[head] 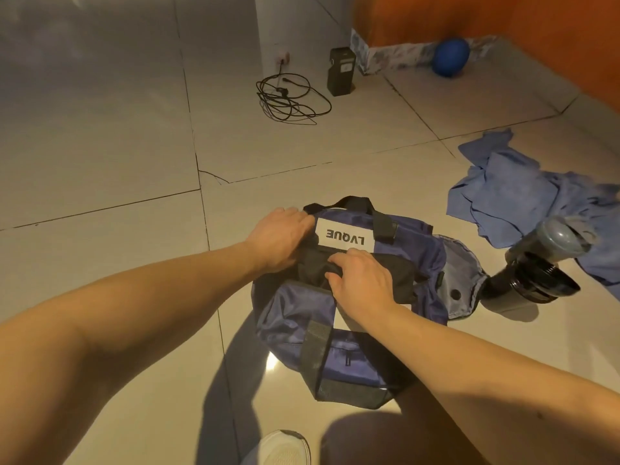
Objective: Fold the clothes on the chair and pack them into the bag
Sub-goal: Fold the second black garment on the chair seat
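The right hand (360, 283) grips a black garment (399, 273) in the mouth of the bag (295, 317); the left hand (278, 239) rests on it, its hold unclear. Uneven pushing could bunch the fold, leaving less room for the blue clothes (510, 196) lying nearby.

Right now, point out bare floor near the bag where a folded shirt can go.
Bare tiles lie left of the bag, and a wide patch beyond it, between the bag and the coiled cable. The right side is crowded: two tumblers sit by the bag's open end, with the blue clothes heaped behind them.
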Tool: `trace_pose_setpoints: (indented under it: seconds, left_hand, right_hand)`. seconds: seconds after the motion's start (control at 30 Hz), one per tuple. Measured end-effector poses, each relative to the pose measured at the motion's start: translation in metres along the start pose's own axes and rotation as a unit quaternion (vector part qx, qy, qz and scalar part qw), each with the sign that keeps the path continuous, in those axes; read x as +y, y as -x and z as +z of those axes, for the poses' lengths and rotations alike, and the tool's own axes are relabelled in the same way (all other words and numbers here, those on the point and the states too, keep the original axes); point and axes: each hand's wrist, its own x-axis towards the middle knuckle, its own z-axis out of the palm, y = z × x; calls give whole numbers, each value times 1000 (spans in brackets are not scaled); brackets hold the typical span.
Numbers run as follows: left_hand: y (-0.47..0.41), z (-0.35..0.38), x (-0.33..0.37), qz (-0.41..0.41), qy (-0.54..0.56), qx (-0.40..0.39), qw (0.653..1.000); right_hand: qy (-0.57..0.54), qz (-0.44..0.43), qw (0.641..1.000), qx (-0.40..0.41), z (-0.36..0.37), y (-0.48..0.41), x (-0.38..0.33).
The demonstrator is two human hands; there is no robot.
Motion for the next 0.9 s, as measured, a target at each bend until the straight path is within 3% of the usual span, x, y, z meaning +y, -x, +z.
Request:
trace_pose_setpoints:
  seconds: [0.23, 0.33, 0.4, 0.53, 0.6, 0.67, 0.73, 0.83, 0.9]
  left_hand:
    - [-28, -39, 8, -134, 125, 86, 979]
    - [-22, -32, 6, -136, 98, 81, 983]
    - [-18, -25, 3, -105, 51, 82, 990]
    - [-36, -12, 16, 44, -73, 83, 993]
    - [-52, -8, 30, 75, -99, 58, 991]
    - [-67, -3, 43, 73, -116, 18, 990]
    - [-77, -5, 51, 44, -87, 17, 995]
    - [-81, -14, 60, -36, 75, 118, 990]
    - [-77, -17, 63, -39, 121, 155, 980]
  right_hand:
    - [-5, 18, 1000, -16, -2, -19, -17]
    - [-99, -1, 991, -95, 1, -26, -25]
    - [-136, -27, 983, -122, 2, -22, -23]
    - [-78, -3, 997, 23, -2, -3, 1]
    - [-8, 52, 998, 44, -4, 4, 14]
    - [20, 119, 993, -16, -5, 8, 24]
    - [-22, 144, 985, -93, -4, 8, 29]
    - [-27, 95, 982, -162, 8, 4, 29]
    - [-19, 71, 980, -185, 16, -4, 30]
